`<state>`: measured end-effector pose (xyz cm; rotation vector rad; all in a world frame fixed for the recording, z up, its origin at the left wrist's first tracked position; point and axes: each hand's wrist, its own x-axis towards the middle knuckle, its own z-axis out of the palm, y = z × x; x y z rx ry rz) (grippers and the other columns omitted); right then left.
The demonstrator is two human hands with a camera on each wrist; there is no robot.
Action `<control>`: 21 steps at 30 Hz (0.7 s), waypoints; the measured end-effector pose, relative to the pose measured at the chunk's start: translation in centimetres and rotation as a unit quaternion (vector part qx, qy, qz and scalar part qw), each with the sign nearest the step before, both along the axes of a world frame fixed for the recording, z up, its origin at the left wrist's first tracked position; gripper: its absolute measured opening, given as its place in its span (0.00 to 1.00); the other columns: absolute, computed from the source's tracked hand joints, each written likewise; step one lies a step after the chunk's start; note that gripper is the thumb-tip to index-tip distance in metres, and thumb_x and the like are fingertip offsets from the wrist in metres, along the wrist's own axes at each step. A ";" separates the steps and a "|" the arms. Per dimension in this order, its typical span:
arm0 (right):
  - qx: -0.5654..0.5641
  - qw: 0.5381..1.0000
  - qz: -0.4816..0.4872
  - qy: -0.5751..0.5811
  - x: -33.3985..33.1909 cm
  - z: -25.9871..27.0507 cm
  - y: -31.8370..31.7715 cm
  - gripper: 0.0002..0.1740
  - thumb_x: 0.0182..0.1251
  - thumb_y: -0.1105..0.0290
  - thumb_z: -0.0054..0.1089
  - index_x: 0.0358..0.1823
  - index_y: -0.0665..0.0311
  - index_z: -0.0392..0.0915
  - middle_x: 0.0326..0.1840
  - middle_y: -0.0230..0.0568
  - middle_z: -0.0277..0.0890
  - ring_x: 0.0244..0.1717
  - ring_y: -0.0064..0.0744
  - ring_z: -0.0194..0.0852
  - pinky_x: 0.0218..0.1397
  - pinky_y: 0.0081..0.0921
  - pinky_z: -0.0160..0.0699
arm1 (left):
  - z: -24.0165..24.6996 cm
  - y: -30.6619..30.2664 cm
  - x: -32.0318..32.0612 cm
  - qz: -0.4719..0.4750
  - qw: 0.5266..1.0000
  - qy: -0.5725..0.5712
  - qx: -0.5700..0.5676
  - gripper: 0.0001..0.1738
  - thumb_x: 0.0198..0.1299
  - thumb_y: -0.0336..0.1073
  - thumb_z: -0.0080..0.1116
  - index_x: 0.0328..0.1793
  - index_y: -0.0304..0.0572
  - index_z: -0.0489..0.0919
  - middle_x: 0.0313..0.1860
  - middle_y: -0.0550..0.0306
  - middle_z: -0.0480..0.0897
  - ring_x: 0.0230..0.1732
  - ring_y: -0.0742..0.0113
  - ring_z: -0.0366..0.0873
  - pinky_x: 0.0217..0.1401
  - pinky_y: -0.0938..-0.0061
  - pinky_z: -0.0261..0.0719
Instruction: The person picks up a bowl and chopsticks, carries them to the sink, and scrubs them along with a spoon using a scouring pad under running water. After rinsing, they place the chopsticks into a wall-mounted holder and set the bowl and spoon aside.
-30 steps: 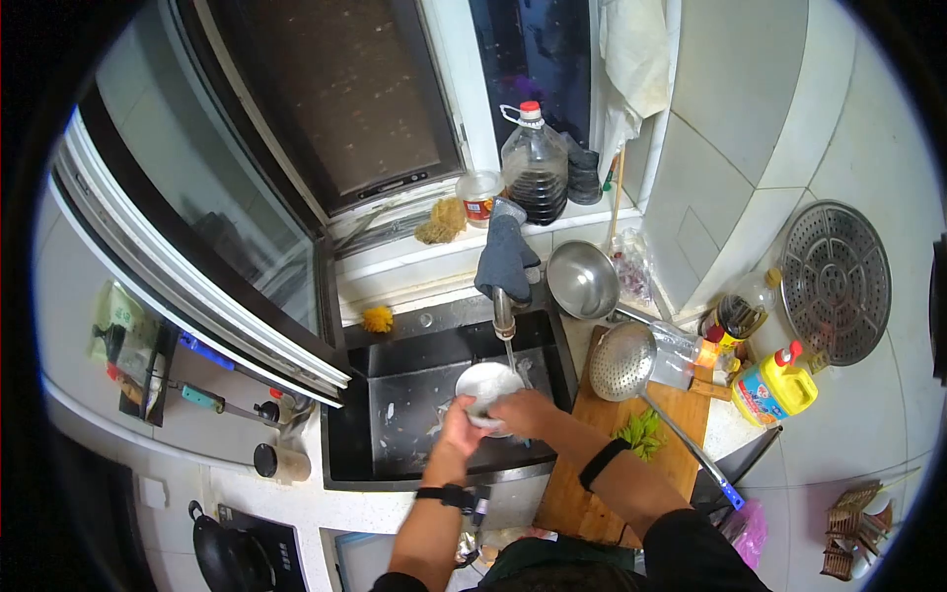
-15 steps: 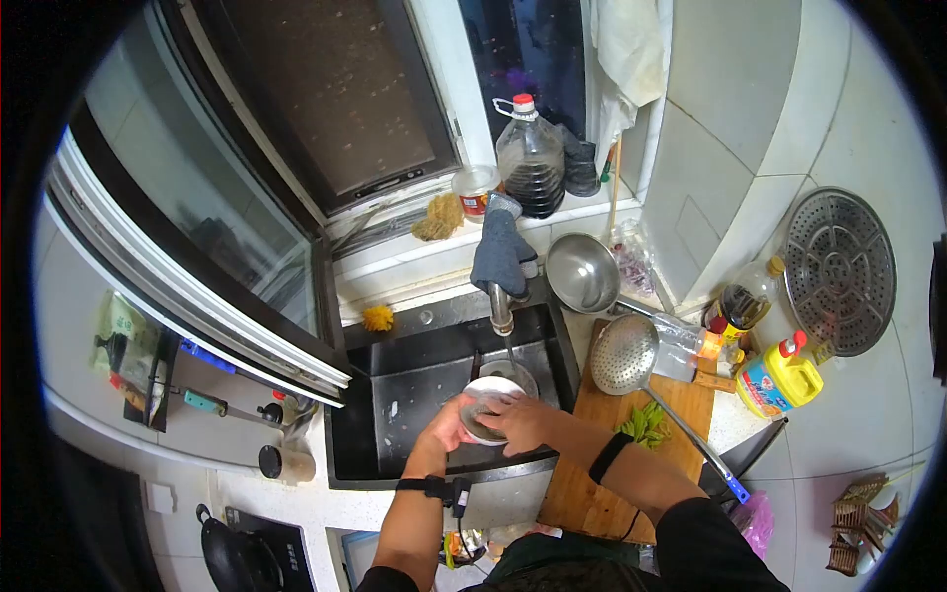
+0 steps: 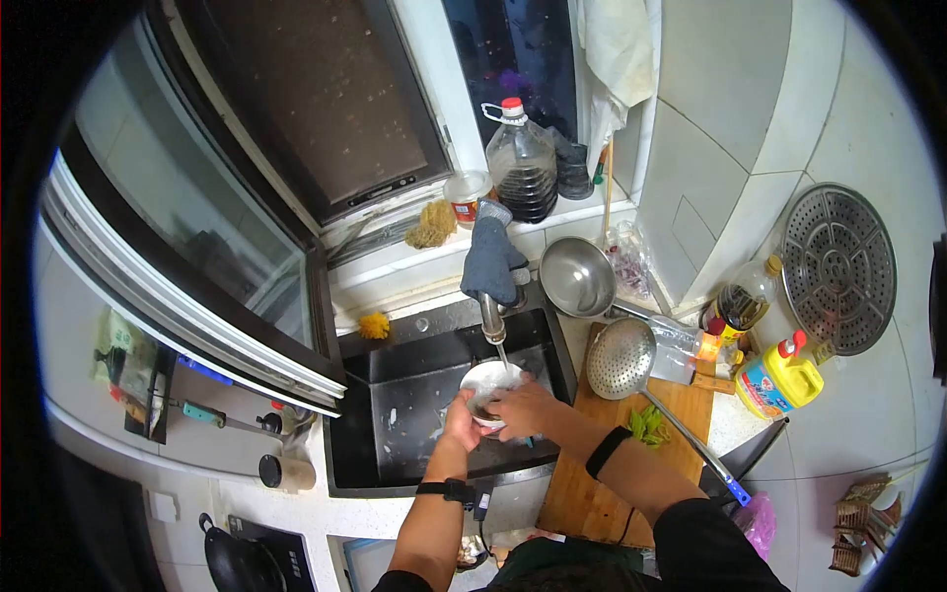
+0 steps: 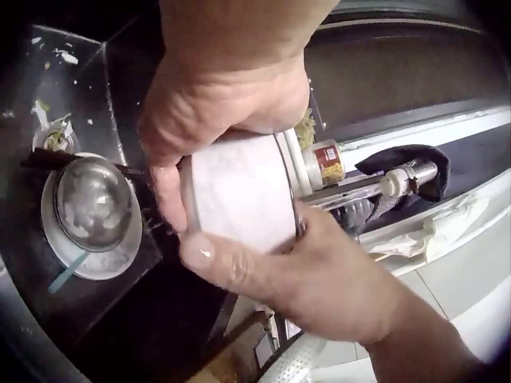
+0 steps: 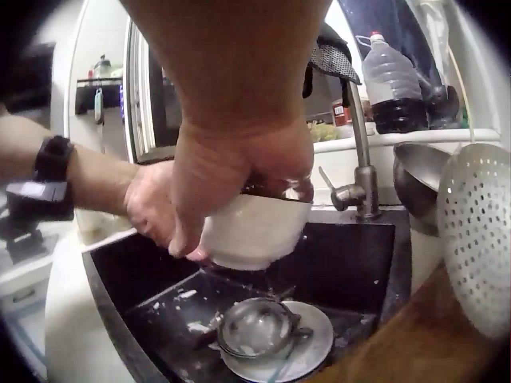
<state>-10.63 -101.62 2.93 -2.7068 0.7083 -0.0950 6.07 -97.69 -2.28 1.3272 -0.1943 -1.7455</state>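
A white bowl [image 3: 477, 378] is held tilted over the sink beneath the running tap [image 3: 491, 321]. My left hand [image 3: 461, 422] grips its near left side, fingers against the outer wall. The right hand [image 3: 526, 407] reaches over the rim; its thumb lies on the outside of the bowl [image 4: 239, 191] in the left wrist view, and its fingers are inside, largely hidden. Lower in the sink, a small see-through bowl [image 5: 254, 325] sits on a white plate [image 5: 321, 339]. A teal stick-like piece [image 4: 68, 274] pokes out beside them in the left wrist view.
The black sink [image 3: 404, 464] has scattered food scraps. On its right, a wooden board [image 3: 582, 493] carries green leaves [image 3: 649, 426] and a perforated skimmer [image 3: 621, 358]. A steel pan [image 3: 577, 276] and a yellow detergent bottle [image 3: 779, 378] stand nearby. A grey glove [image 3: 493, 252] drapes the tap.
The bowl dipped toward me, away from the stream, then came back under the tap. Both hands stay on it, while the right hand shifts about inside the rim.
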 end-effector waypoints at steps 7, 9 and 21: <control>0.142 0.984 -0.069 -0.085 -0.2 0.3 -0.6 0.27 0.49 0.48 0.67 0.48 0.55 0.79 0.43 0.44 0.81 0.42 0.49 0.79 0.51 0.39 0.74 | 2.1 -0.5 0.9 -0.097 0.994 0.049 -0.011 0.33 0.62 0.62 0.35 0.63 0.48 0.68 0.55 0.53 0.77 0.53 0.55 0.76 0.46 0.59 0.78; 0.168 0.964 -0.075 -0.193 0.2 -2.0 -1.2 0.25 0.51 0.51 0.68 0.46 0.58 0.80 0.41 0.45 0.82 0.40 0.43 0.81 0.49 0.36 0.76 | 2.6 -0.1 0.8 -0.107 0.994 0.007 0.031 0.39 0.57 0.72 0.34 0.63 0.53 0.69 0.53 0.56 0.77 0.50 0.57 0.76 0.48 0.60 0.74; 0.631 0.456 -0.403 -0.482 1.4 -7.1 -2.1 0.22 0.65 0.56 0.58 0.46 0.70 0.77 0.40 0.41 0.79 0.37 0.27 0.77 0.41 0.27 0.76 | -1.4 2.6 -1.2 0.104 0.984 0.120 -0.084 0.36 0.59 0.68 0.44 0.66 0.54 0.67 0.62 0.59 0.73 0.63 0.55 0.70 0.62 0.53 0.66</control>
